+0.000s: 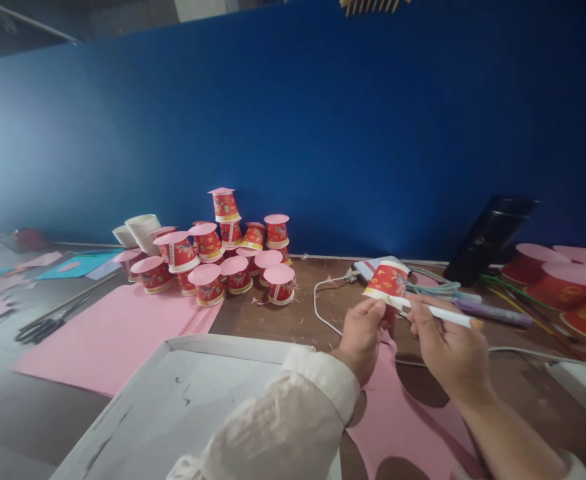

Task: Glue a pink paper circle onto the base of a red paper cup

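Head view — L hand (365, 333) pinches the yellow-edged end of a red cup (389, 279), held tilted above the table (273, 323) and just in front of a phone (367, 269). R hand (450, 347) grips a white pen (445, 313), tip up by the cup's lower edge; can't tell if it's touching. Below the hands, a pink sheet (390, 420) w/ round cutouts. To the L, pink-topped cups (207, 285) stand grouped, some stacked — to the R, a dark bottle (490, 240) leans nr. more cups.
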The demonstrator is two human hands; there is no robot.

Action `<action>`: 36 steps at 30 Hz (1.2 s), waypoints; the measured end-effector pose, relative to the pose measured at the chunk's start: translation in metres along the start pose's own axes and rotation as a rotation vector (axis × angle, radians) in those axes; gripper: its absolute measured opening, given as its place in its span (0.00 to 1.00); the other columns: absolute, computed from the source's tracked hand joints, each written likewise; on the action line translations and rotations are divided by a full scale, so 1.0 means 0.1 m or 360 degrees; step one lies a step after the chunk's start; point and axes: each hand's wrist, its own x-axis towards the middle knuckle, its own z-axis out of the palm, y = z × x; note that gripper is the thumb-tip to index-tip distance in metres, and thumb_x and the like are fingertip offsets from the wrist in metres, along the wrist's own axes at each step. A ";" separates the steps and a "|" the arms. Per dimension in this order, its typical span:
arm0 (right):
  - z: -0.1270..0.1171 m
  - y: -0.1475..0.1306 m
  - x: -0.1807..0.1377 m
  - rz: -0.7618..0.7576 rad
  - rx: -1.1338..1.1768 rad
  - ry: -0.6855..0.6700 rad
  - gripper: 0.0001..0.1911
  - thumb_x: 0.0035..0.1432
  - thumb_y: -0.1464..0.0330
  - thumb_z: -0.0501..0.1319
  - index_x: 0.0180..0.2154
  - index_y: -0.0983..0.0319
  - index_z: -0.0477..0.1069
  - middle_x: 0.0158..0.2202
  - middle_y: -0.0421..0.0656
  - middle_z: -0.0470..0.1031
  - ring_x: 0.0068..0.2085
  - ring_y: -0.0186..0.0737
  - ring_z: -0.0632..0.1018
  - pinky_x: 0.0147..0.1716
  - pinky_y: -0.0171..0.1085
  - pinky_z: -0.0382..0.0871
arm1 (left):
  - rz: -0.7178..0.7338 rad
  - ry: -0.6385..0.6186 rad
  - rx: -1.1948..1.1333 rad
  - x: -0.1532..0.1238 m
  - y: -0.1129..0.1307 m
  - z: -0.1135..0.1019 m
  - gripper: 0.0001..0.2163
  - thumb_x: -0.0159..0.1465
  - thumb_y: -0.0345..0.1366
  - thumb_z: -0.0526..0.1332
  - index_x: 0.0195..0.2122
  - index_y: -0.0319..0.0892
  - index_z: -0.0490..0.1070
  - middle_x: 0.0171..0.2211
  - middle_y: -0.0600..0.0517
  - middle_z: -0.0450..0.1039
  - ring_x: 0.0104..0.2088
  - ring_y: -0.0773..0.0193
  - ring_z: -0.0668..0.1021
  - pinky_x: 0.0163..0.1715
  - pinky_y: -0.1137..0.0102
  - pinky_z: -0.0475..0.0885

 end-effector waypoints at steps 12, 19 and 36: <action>0.02 0.01 -0.03 0.0007 0.0051 -0.0014 0.22 0.69 0.49 0.57 0.43 0.58 0.79 0.29 0.44 0.81 0.27 0.43 0.80 0.34 0.42 0.77 | 0.0016 -0.0020 0.0049 0.00 -0.03 0.00 0.22 0.50 0.53 0.78 0.35 0.40 0.82 0.34 0.49 0.77 0.37 0.63 0.75 0.48 0.64 0.70; 0.02 -0.01 -0.01 0.0003 -0.0010 0.0026 0.22 0.69 0.49 0.56 0.41 0.59 0.79 0.27 0.45 0.80 0.29 0.45 0.81 0.39 0.44 0.78 | -0.0001 -0.0022 0.0052 0.00 -0.04 -0.01 0.23 0.51 0.53 0.77 0.37 0.39 0.83 0.35 0.49 0.77 0.38 0.64 0.75 0.47 0.67 0.69; 0.02 -0.02 -0.01 0.0004 -0.0010 0.0011 0.24 0.69 0.50 0.56 0.42 0.61 0.80 0.26 0.44 0.80 0.24 0.40 0.78 0.31 0.39 0.74 | 0.0011 0.0026 0.0068 0.02 -0.06 0.00 0.23 0.48 0.54 0.78 0.31 0.39 0.81 0.30 0.51 0.75 0.34 0.66 0.74 0.44 0.67 0.69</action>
